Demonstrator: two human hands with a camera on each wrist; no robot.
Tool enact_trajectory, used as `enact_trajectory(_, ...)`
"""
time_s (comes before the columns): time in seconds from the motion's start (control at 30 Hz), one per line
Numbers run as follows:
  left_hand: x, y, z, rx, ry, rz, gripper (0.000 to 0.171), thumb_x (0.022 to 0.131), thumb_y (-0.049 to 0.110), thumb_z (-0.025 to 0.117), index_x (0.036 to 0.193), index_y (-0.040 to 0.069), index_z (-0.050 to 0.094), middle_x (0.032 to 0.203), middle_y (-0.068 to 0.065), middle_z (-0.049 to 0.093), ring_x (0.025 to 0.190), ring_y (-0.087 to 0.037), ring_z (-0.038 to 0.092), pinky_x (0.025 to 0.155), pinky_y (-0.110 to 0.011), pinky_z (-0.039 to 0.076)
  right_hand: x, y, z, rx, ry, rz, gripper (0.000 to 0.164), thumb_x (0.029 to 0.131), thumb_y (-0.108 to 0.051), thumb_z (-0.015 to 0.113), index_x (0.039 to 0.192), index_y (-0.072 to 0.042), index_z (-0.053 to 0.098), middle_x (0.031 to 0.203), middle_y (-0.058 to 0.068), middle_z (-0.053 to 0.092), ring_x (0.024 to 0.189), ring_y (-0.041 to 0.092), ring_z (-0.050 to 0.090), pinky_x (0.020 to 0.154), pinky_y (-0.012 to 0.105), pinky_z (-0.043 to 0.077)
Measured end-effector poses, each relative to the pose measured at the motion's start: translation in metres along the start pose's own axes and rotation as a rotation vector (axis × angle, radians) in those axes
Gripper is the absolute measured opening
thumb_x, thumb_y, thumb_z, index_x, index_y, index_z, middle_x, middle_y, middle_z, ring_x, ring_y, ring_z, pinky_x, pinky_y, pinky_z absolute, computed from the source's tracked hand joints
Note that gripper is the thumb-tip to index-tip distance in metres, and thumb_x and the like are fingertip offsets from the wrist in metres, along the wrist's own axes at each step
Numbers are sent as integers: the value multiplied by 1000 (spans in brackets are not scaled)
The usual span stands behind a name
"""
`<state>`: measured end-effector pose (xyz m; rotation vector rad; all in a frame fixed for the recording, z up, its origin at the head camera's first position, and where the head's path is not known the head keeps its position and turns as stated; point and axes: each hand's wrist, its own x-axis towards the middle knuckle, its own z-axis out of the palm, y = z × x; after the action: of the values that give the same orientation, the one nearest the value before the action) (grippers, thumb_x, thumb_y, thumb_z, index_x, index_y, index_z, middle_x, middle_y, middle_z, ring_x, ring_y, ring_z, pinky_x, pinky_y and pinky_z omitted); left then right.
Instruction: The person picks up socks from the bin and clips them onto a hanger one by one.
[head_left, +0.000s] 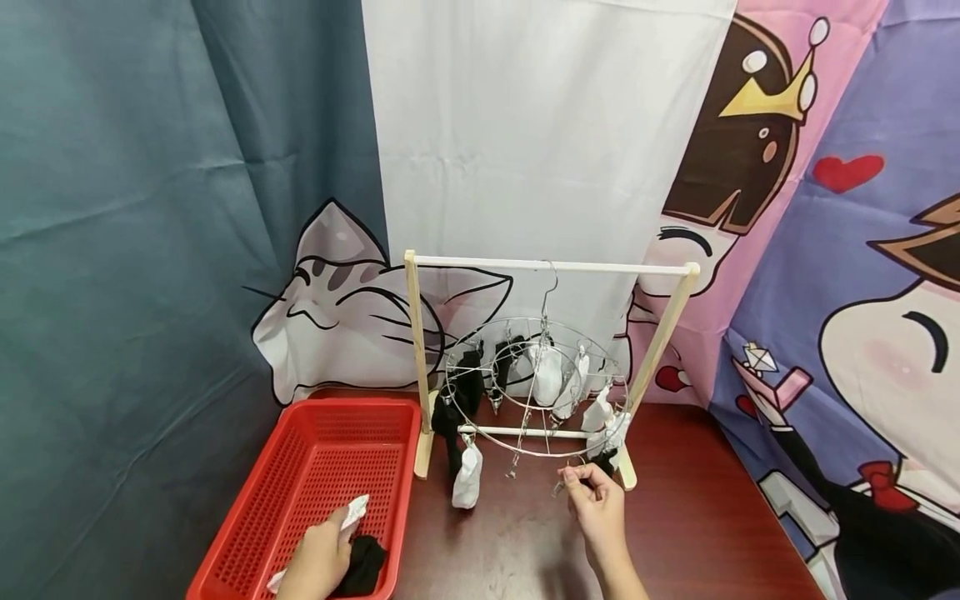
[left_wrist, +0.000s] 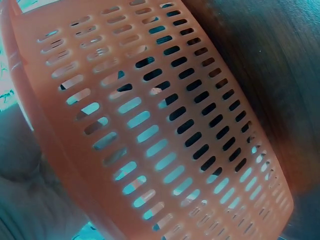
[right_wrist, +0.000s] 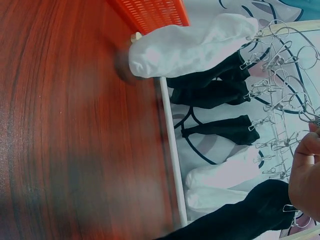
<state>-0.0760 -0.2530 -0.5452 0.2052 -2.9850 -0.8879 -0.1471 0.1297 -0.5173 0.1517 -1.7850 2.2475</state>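
Note:
My left hand (head_left: pixel 317 557) is down inside the red basket (head_left: pixel 410 450), gripping a white sock (head_left: pixel 356 510) whose end sticks up past the fingers. Beside it in the basket is a black sock (head_left: pixel 364 567). In the left wrist view the perforated basket wall (left_wrist: pixel 150 115) covers most of the work. My right hand (head_left: pixel 602 510) pinches a small metal clip (head_left: pixel 557 489) at the front of the round wire sock hanger (head_left: pixel 547 454). Several black and white socks hang from its other clips, among them a white sock (head_left: pixel 467 479) at the front left.
The hanger hooks onto the white bar (head_left: pixel 480 262) of a wooden stand (head_left: pixel 417 333) on the dark red table (head_left: pixel 720 517). An unused clip (head_left: pixel 513 468) dangles at the front. A printed curtain (head_left: pixel 525 150) stands close behind.

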Motion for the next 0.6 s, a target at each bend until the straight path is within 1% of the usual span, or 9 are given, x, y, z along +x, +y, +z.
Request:
enact_trajectory(0.07, -1, -1, -1, 22, 66, -1, 42, 80, 0, 73, 120, -8, 65, 91, -26, 72, 68, -29, 68, 55, -46, 50, 0, 0, 0, -2, 7, 11, 19, 96, 7, 62, 91, 22, 51, 82, -3, 74, 44, -1, 39, 42, 32, 21)
enact_trajectory(0.13, -3, 0, -2, 29, 107, -22, 35, 78, 2, 78, 112, -1, 72, 86, -19, 73, 61, -25, 65, 51, -42, 47, -1, 0, 0, -7, 9, 16, 19, 96, 6, 62, 91, 22, 51, 82, -3, 73, 44, -1, 39, 42, 33, 21)
enact_trajectory(0.23, -7, 2, -4, 53, 140, -68, 20, 75, 6, 81, 93, 11, 74, 74, -9, 70, 53, -21, 56, 47, -40, 40, -2, 1, 0, -2, 3, 15, 20, 96, 6, 62, 90, 22, 51, 82, -3, 73, 44, -1, 40, 40, 29, 23)
enact_trajectory(0.33, -8, 3, -5, 68, 135, -92, 21, 74, 9, 84, 89, 15, 71, 69, -4, 66, 51, -21, 52, 46, -39, 38, -3, 2, 0, -1, 4, 22, 19, 96, 6, 62, 89, 19, 52, 82, -3, 73, 44, -2, 39, 40, 20, 27)
enact_trajectory(0.4, -7, 3, -4, 75, 148, -91, 21, 75, 12, 84, 92, 15, 73, 74, -7, 69, 55, -24, 58, 47, -43, 42, -3, 3, 0, -7, 6, 19, 17, 96, 5, 63, 89, 18, 54, 82, -3, 73, 44, -2, 39, 40, 19, 27)
enact_trajectory(0.47, -5, 3, -4, 73, 141, -89, 21, 80, 15, 82, 100, 14, 77, 84, -9, 73, 63, -29, 65, 50, -47, 46, -3, 4, 0, -14, 9, 4, 16, 96, 6, 62, 89, 19, 55, 82, -3, 73, 43, -2, 39, 39, 23, 24)
enact_trajectory(0.53, -3, 4, -3, 83, 133, -80, 29, 84, 15, 79, 113, 13, 77, 99, -13, 74, 72, -35, 69, 53, -52, 49, -2, 4, 0, -22, 6, -18, 16, 95, 6, 62, 90, 20, 56, 81, -3, 72, 42, -3, 39, 38, 26, 23)
enact_trajectory(0.57, -2, 4, -2, 96, 130, -74, 34, 86, 14, 77, 119, 12, 75, 103, -15, 73, 74, -37, 69, 54, -53, 49, -2, 5, 0, -21, 4, -29, 16, 95, 7, 62, 90, 21, 55, 80, -4, 72, 42, -3, 38, 38, 28, 22)
enact_trajectory(0.6, -1, 4, -2, 107, 127, -67, 39, 87, 12, 75, 125, 10, 71, 104, -16, 72, 72, -37, 68, 54, -53, 49, -2, 5, 0, -22, 4, -36, 16, 95, 7, 62, 90, 21, 56, 80, -4, 72, 42, -3, 38, 38, 28, 22)
